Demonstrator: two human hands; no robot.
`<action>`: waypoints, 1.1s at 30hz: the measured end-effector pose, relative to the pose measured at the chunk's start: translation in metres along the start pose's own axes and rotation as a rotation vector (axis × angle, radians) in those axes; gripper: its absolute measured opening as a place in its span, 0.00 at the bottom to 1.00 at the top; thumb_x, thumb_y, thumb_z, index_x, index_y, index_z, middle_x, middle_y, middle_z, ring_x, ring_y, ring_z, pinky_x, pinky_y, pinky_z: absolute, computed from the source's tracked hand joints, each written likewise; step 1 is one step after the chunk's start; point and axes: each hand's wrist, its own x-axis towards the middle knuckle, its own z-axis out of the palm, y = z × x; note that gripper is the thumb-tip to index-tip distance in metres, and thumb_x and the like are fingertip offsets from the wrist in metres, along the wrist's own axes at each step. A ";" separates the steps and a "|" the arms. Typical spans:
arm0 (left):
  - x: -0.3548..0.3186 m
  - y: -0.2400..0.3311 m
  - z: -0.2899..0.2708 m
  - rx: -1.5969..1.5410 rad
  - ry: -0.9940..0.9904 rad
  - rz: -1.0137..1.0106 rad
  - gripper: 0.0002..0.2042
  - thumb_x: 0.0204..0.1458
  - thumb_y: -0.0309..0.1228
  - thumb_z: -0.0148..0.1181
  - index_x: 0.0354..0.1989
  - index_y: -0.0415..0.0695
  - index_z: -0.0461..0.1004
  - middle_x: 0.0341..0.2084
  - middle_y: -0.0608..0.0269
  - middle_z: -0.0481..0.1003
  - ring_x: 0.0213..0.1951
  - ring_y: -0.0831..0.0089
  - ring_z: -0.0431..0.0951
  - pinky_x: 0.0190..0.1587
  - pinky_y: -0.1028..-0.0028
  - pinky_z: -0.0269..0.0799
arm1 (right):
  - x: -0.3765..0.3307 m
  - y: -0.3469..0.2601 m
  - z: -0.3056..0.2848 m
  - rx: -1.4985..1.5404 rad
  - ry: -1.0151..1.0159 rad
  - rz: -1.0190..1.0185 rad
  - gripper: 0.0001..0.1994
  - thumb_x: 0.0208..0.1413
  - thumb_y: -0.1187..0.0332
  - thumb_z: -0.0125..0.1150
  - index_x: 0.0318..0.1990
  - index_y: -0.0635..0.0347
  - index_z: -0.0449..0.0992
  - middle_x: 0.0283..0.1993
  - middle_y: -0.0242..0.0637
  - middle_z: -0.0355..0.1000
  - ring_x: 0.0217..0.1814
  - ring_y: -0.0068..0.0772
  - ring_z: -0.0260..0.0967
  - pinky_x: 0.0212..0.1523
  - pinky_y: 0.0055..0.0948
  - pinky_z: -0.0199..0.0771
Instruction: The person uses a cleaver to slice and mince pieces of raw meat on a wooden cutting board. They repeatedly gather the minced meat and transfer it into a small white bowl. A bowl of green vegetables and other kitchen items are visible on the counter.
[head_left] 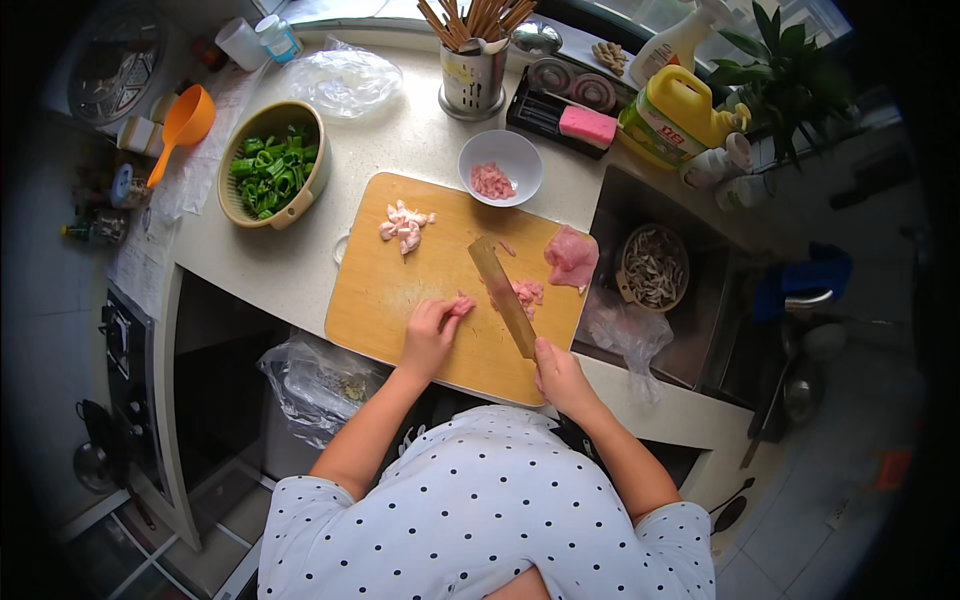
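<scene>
My right hand [563, 376] is closed round the handle of a cleaver [502, 297], whose broad blade slants up and left over the cutting board [385, 300]. Pinched in the fingers of my left hand [432, 333] is a small piece of raw meat [463, 304], low on the board. Chopped meat [527, 293] lies beside the blade, partly hidden by it. A larger slab of raw meat [571, 257] rests at the board's right edge. Pale, fatty pieces [405, 226] form a pile at the upper left. Beyond the board's far edge, a white bowl [528, 160] holds cut meat.
A basket [322, 180] of cut green peppers stands left, near an orange ladle [188, 118]. Behind are a chopstick holder [472, 85], a pink sponge [588, 127] and a yellow jug [668, 105]. The sink [700, 345] at right holds a bowl of small strips [655, 268]. A plastic bag [318, 385] hangs below the counter.
</scene>
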 end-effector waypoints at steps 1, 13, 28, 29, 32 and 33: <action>0.006 0.007 0.005 0.014 0.026 0.008 0.10 0.44 0.19 0.65 0.36 0.39 0.75 0.39 0.52 0.75 0.40 0.59 0.77 0.44 0.65 0.73 | 0.002 0.003 0.002 -0.015 0.016 -0.035 0.23 0.68 0.54 0.39 0.38 0.67 0.72 0.26 0.50 0.70 0.29 0.41 0.68 0.38 0.39 0.69; 0.016 0.025 0.015 -0.039 0.118 0.170 0.10 0.43 0.18 0.63 0.36 0.38 0.77 0.40 0.53 0.74 0.43 0.55 0.73 0.45 0.64 0.70 | -0.012 -0.006 -0.001 -0.212 0.085 -0.220 0.23 0.66 0.55 0.43 0.48 0.69 0.73 0.39 0.60 0.74 0.43 0.61 0.72 0.46 0.42 0.72; 0.012 0.008 0.020 0.098 0.075 0.183 0.15 0.38 0.18 0.62 0.39 0.40 0.79 0.37 0.53 0.77 0.47 0.52 0.73 0.51 0.61 0.69 | 0.035 -0.021 0.030 -0.445 0.012 -0.287 0.22 0.64 0.53 0.45 0.53 0.64 0.69 0.32 0.59 0.74 0.35 0.64 0.72 0.37 0.55 0.72; 0.011 0.007 0.021 0.099 0.079 0.179 0.15 0.38 0.17 0.61 0.38 0.41 0.79 0.36 0.53 0.77 0.46 0.52 0.73 0.51 0.61 0.70 | 0.042 -0.024 0.034 -0.442 0.013 -0.309 0.22 0.65 0.53 0.44 0.53 0.64 0.69 0.32 0.58 0.74 0.34 0.65 0.72 0.37 0.55 0.71; 0.006 0.003 0.022 0.074 0.091 0.159 0.14 0.39 0.17 0.62 0.37 0.39 0.79 0.35 0.52 0.77 0.45 0.51 0.74 0.50 0.60 0.70 | 0.041 -0.032 0.038 -0.510 0.042 -0.276 0.22 0.65 0.53 0.44 0.52 0.62 0.71 0.34 0.59 0.74 0.36 0.65 0.72 0.39 0.54 0.72; 0.006 0.005 0.020 0.082 0.097 0.172 0.13 0.39 0.17 0.62 0.37 0.39 0.79 0.35 0.52 0.77 0.45 0.52 0.74 0.50 0.60 0.70 | 0.036 -0.030 0.035 -0.470 0.043 -0.266 0.21 0.65 0.54 0.44 0.52 0.63 0.71 0.34 0.59 0.74 0.37 0.65 0.72 0.40 0.53 0.72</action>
